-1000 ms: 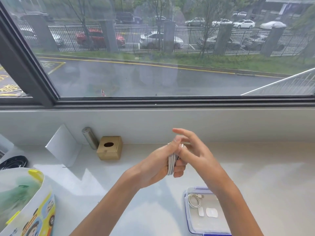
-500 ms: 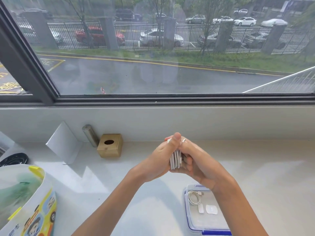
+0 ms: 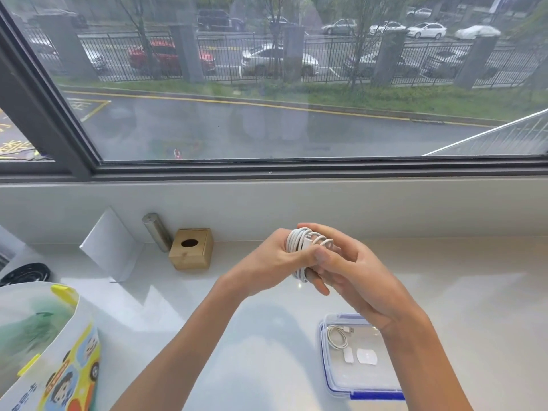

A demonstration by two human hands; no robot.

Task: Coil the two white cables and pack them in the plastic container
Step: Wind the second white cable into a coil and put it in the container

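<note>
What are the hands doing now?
Left hand: closed around the coiled white cable.
Right hand: fingers curled on the same cable.

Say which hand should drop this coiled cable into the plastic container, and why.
Right, probably. Both hands grip the coiled cable, but the right hand and its forearm sit directly above the plastic container. The left hand would have to cross over.
</note>
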